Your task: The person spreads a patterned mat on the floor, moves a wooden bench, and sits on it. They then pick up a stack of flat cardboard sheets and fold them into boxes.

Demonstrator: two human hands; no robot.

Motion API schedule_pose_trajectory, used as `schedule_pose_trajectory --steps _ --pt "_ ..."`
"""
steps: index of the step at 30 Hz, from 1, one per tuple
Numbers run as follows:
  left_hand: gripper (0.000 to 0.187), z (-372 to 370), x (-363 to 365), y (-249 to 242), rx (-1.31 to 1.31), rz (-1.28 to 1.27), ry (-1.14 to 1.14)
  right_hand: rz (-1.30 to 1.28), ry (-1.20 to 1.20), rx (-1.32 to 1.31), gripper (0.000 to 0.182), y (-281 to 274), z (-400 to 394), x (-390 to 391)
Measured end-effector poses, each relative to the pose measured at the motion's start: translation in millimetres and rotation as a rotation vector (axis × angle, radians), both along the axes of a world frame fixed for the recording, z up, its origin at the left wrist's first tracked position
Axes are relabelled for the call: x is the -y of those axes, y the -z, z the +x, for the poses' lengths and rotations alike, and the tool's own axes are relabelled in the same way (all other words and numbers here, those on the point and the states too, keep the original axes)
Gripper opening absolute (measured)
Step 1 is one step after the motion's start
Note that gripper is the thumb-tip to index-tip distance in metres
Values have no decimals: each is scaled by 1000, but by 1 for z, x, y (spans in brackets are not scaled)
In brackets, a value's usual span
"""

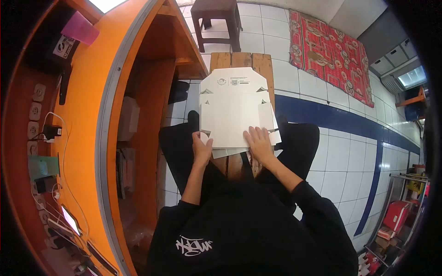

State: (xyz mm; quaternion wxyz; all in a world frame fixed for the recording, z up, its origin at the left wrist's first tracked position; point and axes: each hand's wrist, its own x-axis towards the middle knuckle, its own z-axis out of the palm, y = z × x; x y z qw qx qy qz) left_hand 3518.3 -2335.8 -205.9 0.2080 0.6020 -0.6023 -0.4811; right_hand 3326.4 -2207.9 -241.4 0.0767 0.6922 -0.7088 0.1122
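Note:
A flat white cardboard piece (235,110) with cut slots and small print near its far end lies on a wooden bench (265,69) between the person's legs. More white sheets show under its near and right edges. My left hand (201,148) holds the near left corner, thumb and fingers at the edge. My right hand (260,143) rests on the near right part with its fingers spread flat on the surface.
An orange desk (87,115) with cables and a pink cup (80,28) runs along the left. A brown stool (215,18) stands beyond the bench. A red patterned mat (329,55) lies on the tiled floor. At the lower right is a rack (391,216).

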Motion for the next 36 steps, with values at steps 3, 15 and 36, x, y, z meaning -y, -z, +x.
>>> schedule_pose_trajectory --steps 3,15,36 --pt "50 -2 -12 -7 147 -232 -19 10 -68 1 34 6 -3 8" --pt "22 -19 1 32 517 -920 837 352 -187 364 32 -6 -36 33" --pt "13 -6 -21 38 709 -1002 1044 326 -159 663 37 -18 -51 -19"
